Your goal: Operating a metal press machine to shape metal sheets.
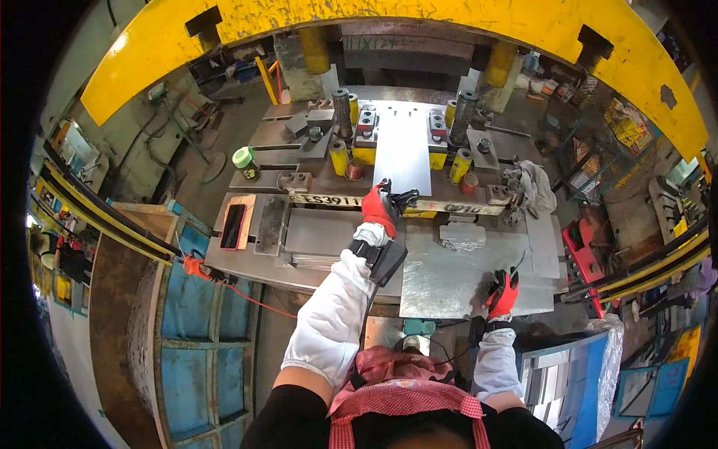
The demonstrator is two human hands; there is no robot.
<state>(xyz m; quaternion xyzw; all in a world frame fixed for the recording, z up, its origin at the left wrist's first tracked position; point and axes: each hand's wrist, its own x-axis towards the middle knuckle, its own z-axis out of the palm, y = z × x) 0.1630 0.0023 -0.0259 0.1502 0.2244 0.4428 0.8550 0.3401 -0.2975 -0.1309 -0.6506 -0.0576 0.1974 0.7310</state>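
My left hand (384, 207), in a red glove with black fingers, is at the near left corner of a long bright metal sheet (404, 153). Its fingers and thumb close on that edge, though the grip is partly hidden. The sheet lies lengthwise between the posts of a press die. To the right, my right hand (502, 293), gloved alike, touches a wide grey metal plate (441, 280) with its fingers apart. A thin curved sliver (520, 259) shows by its fingertips; I cannot tell what it is. Both forearms wear white sleeves.
A yellow press beam (449, 10) spans the top. Dark coiled posts (342, 112) and yellow cylinders (339, 157) flank the sheet. Stacked metal pieces (463, 236) lie on the plate. A phone (234, 226), a green-lidded jar (244, 160) and a grey rag (532, 187) sit about the bench.
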